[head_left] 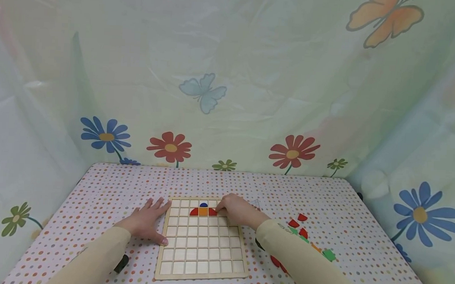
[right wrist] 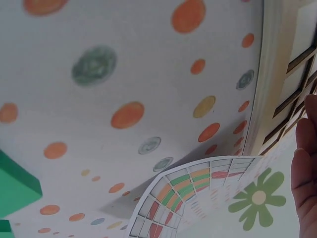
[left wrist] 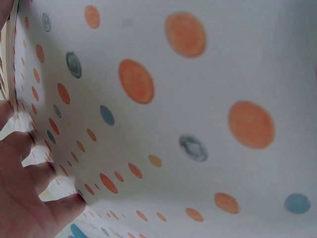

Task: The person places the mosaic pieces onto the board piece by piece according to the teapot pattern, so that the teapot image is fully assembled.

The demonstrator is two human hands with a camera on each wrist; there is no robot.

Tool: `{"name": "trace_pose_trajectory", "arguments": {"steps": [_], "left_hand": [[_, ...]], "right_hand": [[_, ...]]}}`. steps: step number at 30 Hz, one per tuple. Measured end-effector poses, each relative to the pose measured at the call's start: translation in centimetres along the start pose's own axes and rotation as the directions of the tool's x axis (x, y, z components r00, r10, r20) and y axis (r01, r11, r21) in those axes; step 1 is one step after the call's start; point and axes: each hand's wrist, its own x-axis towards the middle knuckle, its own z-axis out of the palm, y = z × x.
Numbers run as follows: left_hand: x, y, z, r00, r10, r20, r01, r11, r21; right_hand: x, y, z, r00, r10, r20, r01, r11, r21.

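A wooden grid board [head_left: 201, 279] lies on the table in the head view. Near its far edge sit a blue piece [head_left: 203, 205], an orange square [head_left: 203, 211] and a red quarter-circle piece [head_left: 194, 211]. My right hand [head_left: 237, 209] reaches over the board's far right corner, its curled fingertips pinching a second red quarter-circle piece [head_left: 212, 211] beside the orange square. The tips' undersides are hidden. Along the board's left edge my left hand [head_left: 146, 220] lies with fingers spread, thumb touching the frame. The left wrist view shows those spread fingers [left wrist: 39, 173] by the board's edge.
Loose red pieces [head_left: 302, 217], green pieces [head_left: 328, 254] and an orange one lie on the dotted tablecloth [head_left: 134, 184] to the right, partly behind my right sleeve. A printed grid card [right wrist: 190, 183] curls up beyond the board. A flowered backdrop [head_left: 244, 100] surrounds the table.
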Motion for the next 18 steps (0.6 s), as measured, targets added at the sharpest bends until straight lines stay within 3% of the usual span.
{"name": "trace_pose_trajectory", "arguments": {"steps": [9, 18], "left_hand": [[-0.1, 0.1, -0.1, 1.0, -0.011, 0.019, 0.011, 1.0, -0.01], [-0.4, 0.3, -0.2, 1.0, 0.005, -0.008, -0.005, 1.0, -0.004]], "right_hand": [[-2.0, 0.7, -2.0, 0.996, 0.079, -0.036, -0.073, 0.989, 0.129], [-6.8, 4.9, -4.6, 0.978, 0.186, -0.092, -0.168, 0.97, 0.176]]}}
